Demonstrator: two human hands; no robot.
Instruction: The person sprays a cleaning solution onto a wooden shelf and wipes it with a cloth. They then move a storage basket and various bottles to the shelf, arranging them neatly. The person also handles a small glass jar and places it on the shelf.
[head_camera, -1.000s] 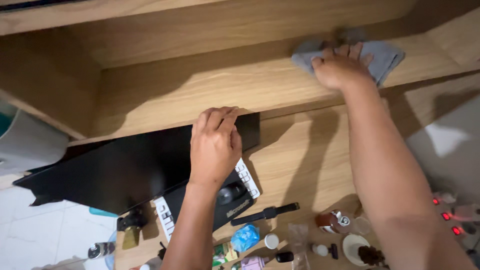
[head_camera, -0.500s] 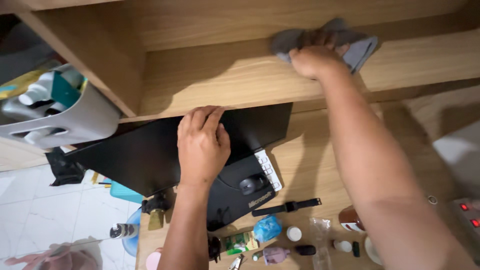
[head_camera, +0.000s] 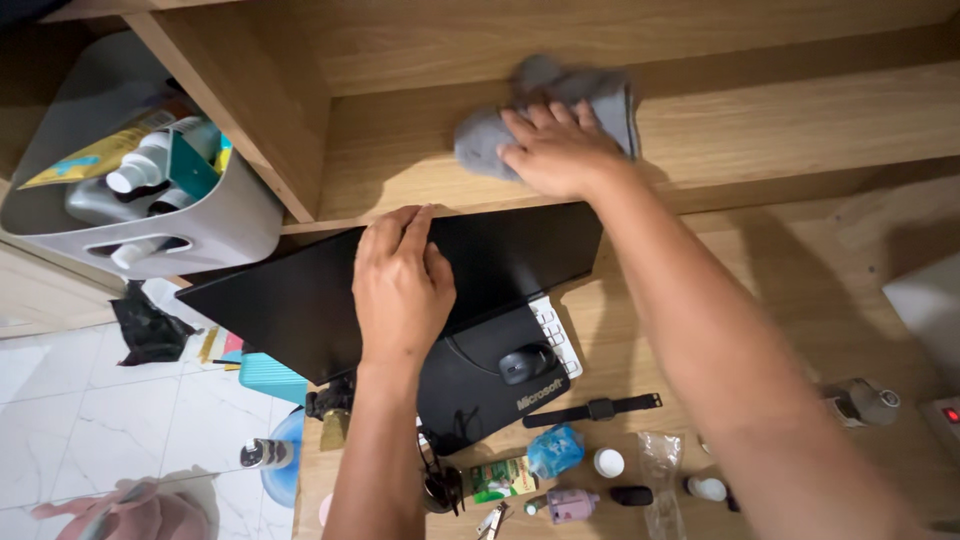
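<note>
Left hand (head_camera: 402, 285): palm down, back toward the camera, fingers together and stretched forward, fingertips up at the far edge
Left forearm: bare, rising straight from the bottom of the view, wrist unbent
Right hand (head_camera: 556, 152): palm down, fingers spread a little and pressed flat, knuckles raised, higher and farther out than the left
Right arm: bare, reaching on a long diagonal from the lower right corner, extended almost straight, wrist in line with the forearm
</note>
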